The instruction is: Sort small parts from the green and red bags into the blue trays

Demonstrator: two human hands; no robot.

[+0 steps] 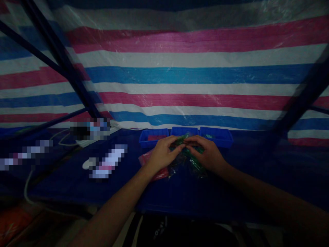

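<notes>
My left hand (164, 152) and my right hand (205, 152) meet over the table, fingertips pinched on a green plastic bag (182, 139). The bag is clear and crinkled; what it contains, if anything, I cannot make out. Below the hands lie more clear and green plastic bags (196, 166), partly hidden by my right hand. A pink plastic packet (160, 174) rests on the table under my left hand and wrist. Just beyond the fingers stand a left blue bin (142, 139) with something red in it, a middle blue bin (184, 130) and a right blue bin (224, 139).
The blue table (108, 192) runs across the view. A white round object (88, 164) and a blurred-out item (110, 163) lie at the left. Behind them is a white power strip (88, 141) with cables. A striped tarp (195, 75) and dark metal posts (77, 85) stand behind.
</notes>
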